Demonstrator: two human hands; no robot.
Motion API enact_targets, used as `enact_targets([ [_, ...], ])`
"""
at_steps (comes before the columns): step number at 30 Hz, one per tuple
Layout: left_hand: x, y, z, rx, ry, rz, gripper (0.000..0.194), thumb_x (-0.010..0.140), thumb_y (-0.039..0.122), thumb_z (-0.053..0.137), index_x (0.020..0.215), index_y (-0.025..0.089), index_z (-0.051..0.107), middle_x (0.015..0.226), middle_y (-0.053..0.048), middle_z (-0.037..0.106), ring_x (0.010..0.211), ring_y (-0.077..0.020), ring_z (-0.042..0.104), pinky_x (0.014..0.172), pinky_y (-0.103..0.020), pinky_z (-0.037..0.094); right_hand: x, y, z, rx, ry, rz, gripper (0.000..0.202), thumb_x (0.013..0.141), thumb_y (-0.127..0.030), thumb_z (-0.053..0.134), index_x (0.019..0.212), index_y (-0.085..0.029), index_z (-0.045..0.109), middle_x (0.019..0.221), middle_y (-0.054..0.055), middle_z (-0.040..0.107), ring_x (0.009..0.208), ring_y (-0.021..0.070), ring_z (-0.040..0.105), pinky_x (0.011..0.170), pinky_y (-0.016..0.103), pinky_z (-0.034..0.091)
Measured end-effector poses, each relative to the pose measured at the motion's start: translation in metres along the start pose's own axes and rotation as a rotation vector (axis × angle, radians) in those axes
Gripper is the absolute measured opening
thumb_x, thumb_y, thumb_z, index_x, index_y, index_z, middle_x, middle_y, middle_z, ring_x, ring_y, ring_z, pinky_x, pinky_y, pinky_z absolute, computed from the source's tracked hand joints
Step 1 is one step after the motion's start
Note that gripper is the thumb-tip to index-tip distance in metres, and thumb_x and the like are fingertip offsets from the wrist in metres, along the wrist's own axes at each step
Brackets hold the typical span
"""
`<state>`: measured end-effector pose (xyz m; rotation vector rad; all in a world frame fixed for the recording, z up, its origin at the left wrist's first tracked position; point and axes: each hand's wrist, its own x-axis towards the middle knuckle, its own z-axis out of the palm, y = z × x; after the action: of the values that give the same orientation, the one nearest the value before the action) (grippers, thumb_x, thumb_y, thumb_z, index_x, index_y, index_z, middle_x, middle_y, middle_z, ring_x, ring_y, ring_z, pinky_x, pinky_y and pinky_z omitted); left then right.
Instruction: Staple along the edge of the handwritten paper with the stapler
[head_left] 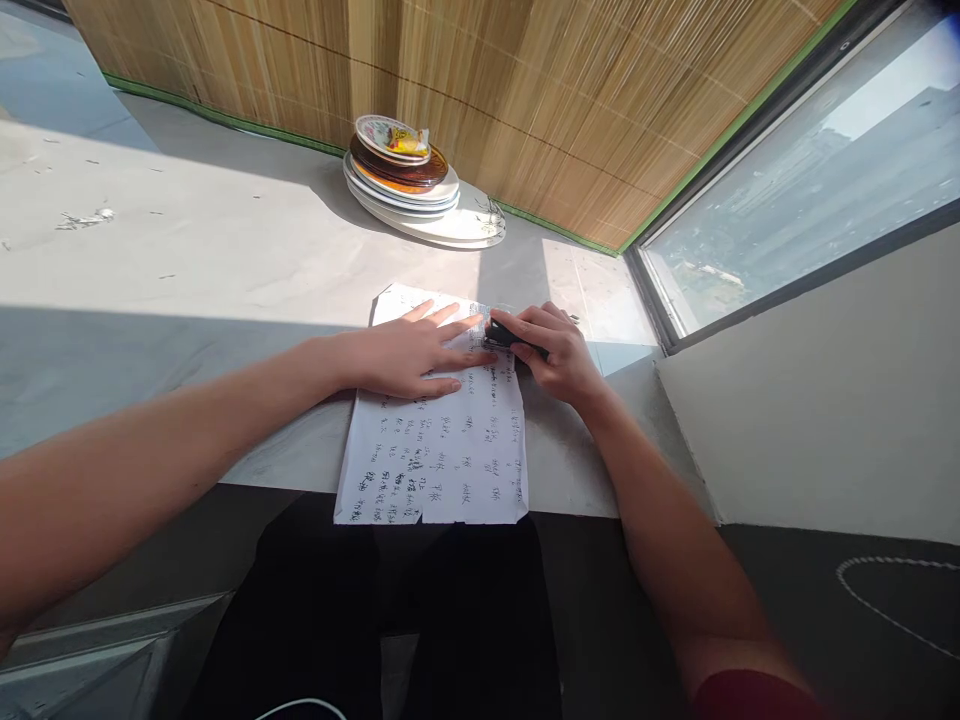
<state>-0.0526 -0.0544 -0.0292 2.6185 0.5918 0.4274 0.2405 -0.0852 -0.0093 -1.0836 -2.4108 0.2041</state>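
White sheets of paper (450,450) covered in handwriting lie on the grey counter, their near end reaching past its front edge. My left hand (409,355) rests flat on the upper part of the paper with its fingers spread. At the paper's upper right edge, my right hand (551,350) is closed around a small black stapler (506,335), whose front end is over the sheets, close to my left fingertips.
Behind the paper stands a stack of plates (405,190) with a yellow packet (407,140) on top. A bamboo blind (450,80) hangs along the back. At the right are a window (817,180) and a white wall (825,420). Small staples (86,218) lie at the far left.
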Motion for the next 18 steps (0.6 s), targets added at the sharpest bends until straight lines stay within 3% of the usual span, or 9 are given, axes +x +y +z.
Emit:
enact_targets([
  [4, -0.0004, 0.0004, -0.0001, 0.023, -0.014, -0.001, 0.058, 0.091, 0.054, 0.067, 0.148, 0.045, 0.063, 0.159, -0.003, 0.056, 0.156, -0.0427, 0.035, 0.129, -0.059, 0.025, 0.0, 0.0017, -0.0003, 0.016, 0.006, 0.011, 0.062, 0.099, -0.026, 0.055, 0.157, -0.047, 0.054, 0.106, 0.005, 0.068, 0.098, 0.0302, 0.054, 0.092, 0.05, 0.046],
  [11, -0.0008, 0.0011, -0.0023, -0.01, 0.006, -0.005, 0.064, 0.089, 0.054, 0.07, 0.152, 0.046, 0.059, 0.162, -0.002, 0.055, 0.153, -0.0411, 0.041, 0.125, -0.055, 0.034, -0.0006, 0.0027, -0.0032, 0.064, 0.047, 0.031, 0.057, 0.099, -0.027, 0.053, 0.154, -0.044, 0.059, 0.105, 0.005, 0.07, 0.096, 0.0293, 0.055, 0.094, 0.051, 0.045],
  [18, -0.0001, 0.0011, -0.0023, -0.011, -0.017, -0.017, 0.063, 0.091, 0.055, 0.067, 0.153, 0.046, 0.058, 0.168, 0.003, 0.048, 0.152, -0.041, 0.043, 0.122, -0.053, 0.038, 0.0003, 0.0001, -0.0034, 0.08, 0.026, 0.01, 0.061, 0.099, -0.024, 0.052, 0.157, -0.044, 0.056, 0.106, 0.005, 0.069, 0.097, 0.0295, 0.054, 0.093, 0.049, 0.047],
])
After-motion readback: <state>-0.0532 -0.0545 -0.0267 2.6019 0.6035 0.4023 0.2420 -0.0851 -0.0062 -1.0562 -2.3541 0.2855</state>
